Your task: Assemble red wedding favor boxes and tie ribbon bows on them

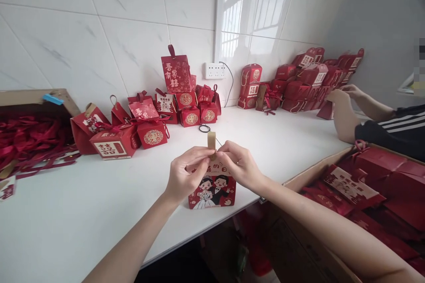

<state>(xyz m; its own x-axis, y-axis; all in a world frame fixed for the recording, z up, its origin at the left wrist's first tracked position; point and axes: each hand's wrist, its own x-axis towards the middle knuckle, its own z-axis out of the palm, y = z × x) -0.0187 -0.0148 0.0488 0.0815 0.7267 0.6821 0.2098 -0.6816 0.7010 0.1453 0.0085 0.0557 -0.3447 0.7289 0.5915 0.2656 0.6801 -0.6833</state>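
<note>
A red gift box [212, 192] with a cartoon bride and groom on its front stands upright near the table's front edge. From its top rises a gold ribbon loop [211, 139]. My left hand [186, 171] pinches the base of this loop, fingers and thumb pressed together. On the other side, my right hand [239, 164] has its fingers closed at the same spot, touching the ribbon and the box top. What lies between the right fingertips is partly hidden. Just behind the loop, a thin black cord ring [204, 128] rests on the table.
Finished-looking red boxes [152, 135] stand along the wall on the white table [59, 216]. At left, a carton [71, 104] holds red ribbons. At right, an open carton [299, 179] holds more red boxes. Another person's hand [341, 99] touches a red box at far right.
</note>
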